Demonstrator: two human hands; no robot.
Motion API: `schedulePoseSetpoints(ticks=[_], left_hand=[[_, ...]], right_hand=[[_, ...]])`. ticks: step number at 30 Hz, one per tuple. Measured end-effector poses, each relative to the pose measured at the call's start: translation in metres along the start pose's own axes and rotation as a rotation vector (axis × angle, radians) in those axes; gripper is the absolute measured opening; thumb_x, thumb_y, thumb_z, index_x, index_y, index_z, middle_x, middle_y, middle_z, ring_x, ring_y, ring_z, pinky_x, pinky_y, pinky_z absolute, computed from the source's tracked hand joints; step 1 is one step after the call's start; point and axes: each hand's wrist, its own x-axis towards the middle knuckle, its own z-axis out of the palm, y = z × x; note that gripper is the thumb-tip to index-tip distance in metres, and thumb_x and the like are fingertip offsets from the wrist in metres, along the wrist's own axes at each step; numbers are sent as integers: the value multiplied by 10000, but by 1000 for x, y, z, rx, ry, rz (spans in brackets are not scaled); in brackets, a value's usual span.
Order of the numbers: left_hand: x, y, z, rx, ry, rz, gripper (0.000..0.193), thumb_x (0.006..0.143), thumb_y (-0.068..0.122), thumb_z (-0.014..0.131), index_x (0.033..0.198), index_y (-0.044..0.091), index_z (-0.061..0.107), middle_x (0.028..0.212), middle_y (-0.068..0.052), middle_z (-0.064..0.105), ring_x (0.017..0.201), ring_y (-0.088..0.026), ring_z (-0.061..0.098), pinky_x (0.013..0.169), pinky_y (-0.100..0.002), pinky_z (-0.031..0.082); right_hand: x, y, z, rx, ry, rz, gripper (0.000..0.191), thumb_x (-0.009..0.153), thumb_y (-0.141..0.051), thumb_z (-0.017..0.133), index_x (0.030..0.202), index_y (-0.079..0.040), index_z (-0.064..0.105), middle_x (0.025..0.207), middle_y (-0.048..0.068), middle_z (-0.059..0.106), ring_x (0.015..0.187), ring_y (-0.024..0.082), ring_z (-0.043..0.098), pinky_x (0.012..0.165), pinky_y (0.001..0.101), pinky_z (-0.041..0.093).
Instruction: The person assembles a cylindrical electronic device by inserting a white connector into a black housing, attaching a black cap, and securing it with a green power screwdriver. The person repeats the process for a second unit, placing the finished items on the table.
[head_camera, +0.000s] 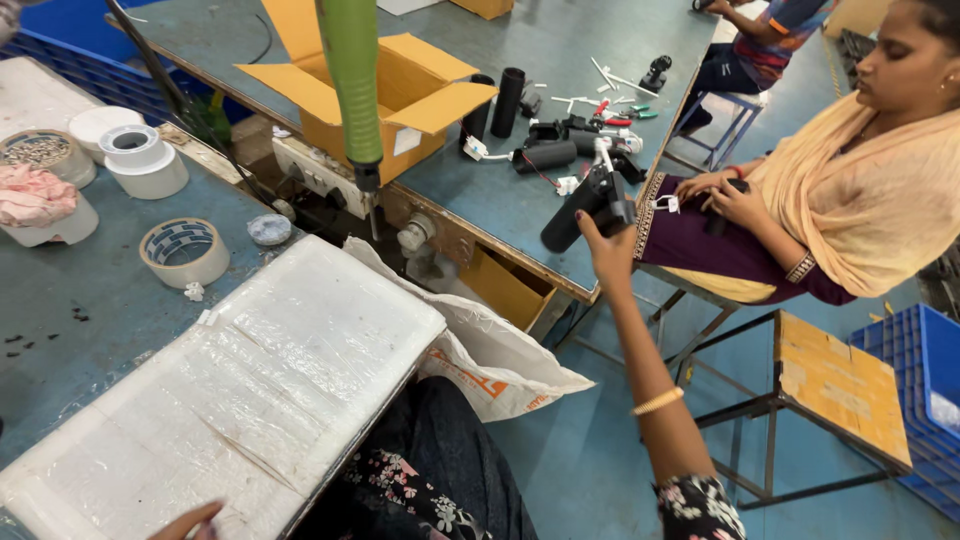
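The right hand (608, 250) reaches across an open aisle to the far table's (560, 60) edge. Black tubes (520, 120) and wires crowd that edge; a cardboard box (385, 90) and hanging green screwdriver (352, 80) block the left. A seated person's knees (700, 230) close the right.

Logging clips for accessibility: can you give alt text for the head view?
The right hand holds a black tube-shaped part out toward a seated person beside a grey table; the left hand rests on a plastic-wrapped white slab.
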Motion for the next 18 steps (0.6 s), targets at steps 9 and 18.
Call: schedulePoseSetpoints(ticks=[9, 18], left_hand=[[-87, 169, -7, -440, -464, 904, 1008, 706, 194, 833, 1534, 17, 286, 1508, -198, 456, 1427, -307, 434, 1153, -464, 342], [-78, 142, -55, -411, -570, 604, 1103, 669, 206, 912, 1524, -1, 248, 1415, -186, 552, 1336, -297, 538, 1103, -394, 427]], right_hand=[[-81, -126, 36, 399, -820, 408, 636, 838, -84, 822, 1365, -62, 466, 1199, 107, 653, 1098, 196, 679, 965, 369, 605], [-149, -182, 184, 546, -1434, 228, 724, 868, -224, 820, 1483, -22, 496, 1429, 94, 595, 1361, 208, 565, 1177, 376, 459]])
